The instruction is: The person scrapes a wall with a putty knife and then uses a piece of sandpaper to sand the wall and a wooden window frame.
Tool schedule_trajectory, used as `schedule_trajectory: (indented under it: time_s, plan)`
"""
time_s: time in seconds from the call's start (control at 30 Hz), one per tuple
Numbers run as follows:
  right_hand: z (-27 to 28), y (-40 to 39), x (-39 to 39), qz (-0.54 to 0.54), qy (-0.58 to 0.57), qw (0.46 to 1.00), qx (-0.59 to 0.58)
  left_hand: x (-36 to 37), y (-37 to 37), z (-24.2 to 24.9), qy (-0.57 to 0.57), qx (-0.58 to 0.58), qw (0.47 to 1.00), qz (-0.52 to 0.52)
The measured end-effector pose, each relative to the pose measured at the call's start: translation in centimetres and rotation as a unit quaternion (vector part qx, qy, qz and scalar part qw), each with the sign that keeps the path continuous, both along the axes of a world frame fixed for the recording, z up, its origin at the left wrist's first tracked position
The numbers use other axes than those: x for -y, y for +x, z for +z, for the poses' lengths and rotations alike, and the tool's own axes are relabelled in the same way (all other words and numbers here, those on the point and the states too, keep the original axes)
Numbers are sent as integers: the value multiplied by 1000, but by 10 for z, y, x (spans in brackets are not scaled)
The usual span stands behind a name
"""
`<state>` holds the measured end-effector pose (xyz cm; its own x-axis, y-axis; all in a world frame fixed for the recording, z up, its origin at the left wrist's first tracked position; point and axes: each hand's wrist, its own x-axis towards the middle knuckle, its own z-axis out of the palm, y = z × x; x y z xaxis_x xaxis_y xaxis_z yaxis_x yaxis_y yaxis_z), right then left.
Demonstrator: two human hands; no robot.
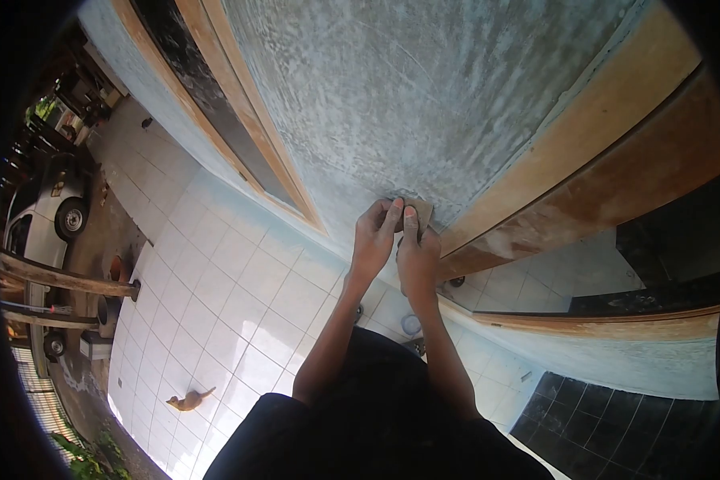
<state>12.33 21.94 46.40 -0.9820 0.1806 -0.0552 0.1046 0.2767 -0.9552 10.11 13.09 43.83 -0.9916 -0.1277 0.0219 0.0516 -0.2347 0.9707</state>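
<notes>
Both of my hands are side by side against the lower part of a grey-blue plastered wall (376, 104). Between them is a small brownish piece of sandpaper (425, 210), pressed to the wall. My left hand (373, 240) is closed, its thumb on the sheet's left part. With its thumb also pointing up, my right hand (418, 254) grips the sheet's right side. Dust whitens the thumbs. The fingers behind the sheet are mostly hidden. A wooden door frame (568, 128) stands just right of my hands.
To the left, a wooden window frame (252, 112) is set in the wall. An open brown door (600, 168) is on the right. White floor tiles (240, 312) spread below, with a cat (190, 400) on them. A car (48, 208) and wooden posts (64, 276) are farther left.
</notes>
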Motion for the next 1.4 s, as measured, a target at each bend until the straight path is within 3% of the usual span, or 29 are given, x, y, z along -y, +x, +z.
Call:
schedule_trajectory:
  time_s: [0.17,0.3,0.37,0.4,0.47,0.6,0.7,0.73,0.8,0.83,0.87,0.93,1.03,1.13,1.2,1.23,1.27,1.33,1.4]
  plan:
    - [-26,4,-13,-13,-85,995,48,1,-4,-7,-18,-37,999,0]
    - [3,-2,-1,8,-74,990,121,-2,-2,-3,22,8,1000,-11]
    - [-9,-5,4,18,-59,998,-1,-6,1,1,60,5,998,36]
    - [-9,-5,2,19,-61,998,-2,-8,0,1,58,3,998,37]
    - [-7,2,-9,35,-141,985,92,-10,3,-2,49,10,998,30]
    - [8,-6,-10,77,-54,987,130,-17,8,-11,37,6,999,36]
    - [1,-3,-3,69,-39,997,-18,-15,14,-7,-7,21,998,63]
    - [-3,1,-7,78,-38,996,-20,-17,19,-11,-5,40,998,48]
    - [-15,1,-18,76,-115,989,58,-22,28,-12,2,55,997,45]
    - [13,1,-18,93,-22,981,168,-29,39,-11,-24,35,997,61]
    - [10,1,-17,95,-18,979,177,-37,52,-12,-50,18,996,72]
    - [5,-4,-10,119,14,991,67,-39,65,-16,-25,41,998,37]
    - [1,1,-15,122,-33,990,66,-43,79,-14,-31,-14,997,73]
    - [1,7,-32,132,-69,982,112,-56,80,-19,-126,-40,990,48]
    - [-1,13,-48,136,74,987,45,-67,77,-27,-130,-104,983,82]
    - [9,12,-60,219,71,969,87,-64,76,-39,-250,-93,962,54]
    - [20,17,-66,220,71,969,87,-66,76,-48,-249,-92,963,54]
    - [40,29,-75,156,103,982,-36,-70,73,-39,-227,-131,962,77]
    - [52,32,-92,172,108,979,-15,-72,68,-27,-197,-95,970,110]
